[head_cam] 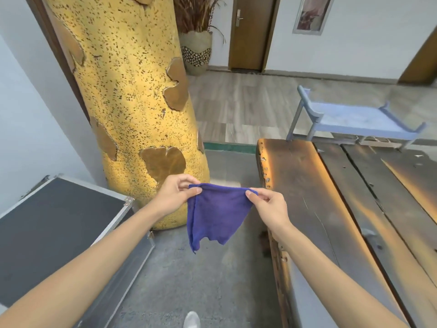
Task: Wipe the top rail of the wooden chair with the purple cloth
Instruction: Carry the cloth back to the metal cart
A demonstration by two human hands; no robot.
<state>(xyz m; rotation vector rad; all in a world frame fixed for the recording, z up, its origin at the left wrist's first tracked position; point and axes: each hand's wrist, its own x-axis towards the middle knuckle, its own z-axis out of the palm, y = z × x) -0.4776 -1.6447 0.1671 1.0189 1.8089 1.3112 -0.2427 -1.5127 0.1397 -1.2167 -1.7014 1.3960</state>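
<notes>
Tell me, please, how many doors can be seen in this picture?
2. One brown door stands shut in the far wall, beside the patterned vase. Part of a second door shows at the right edge. Others may be hidden behind the yellow column.

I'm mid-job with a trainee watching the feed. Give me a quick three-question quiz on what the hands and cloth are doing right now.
1. True or false: the purple cloth is pressed flat against a chair rail.
2. Multiple choice: how is the cloth held? A) bunched in one fist; B) pinched at its upper corners by the left hand and right hand, hanging between them; C) draped over a forearm.
3. Short answer: what large thing stands just behind the left hand?

Key
1. False: it hangs in the air, touching only the hands.
2. B.
3. The speckled yellow column.
</notes>
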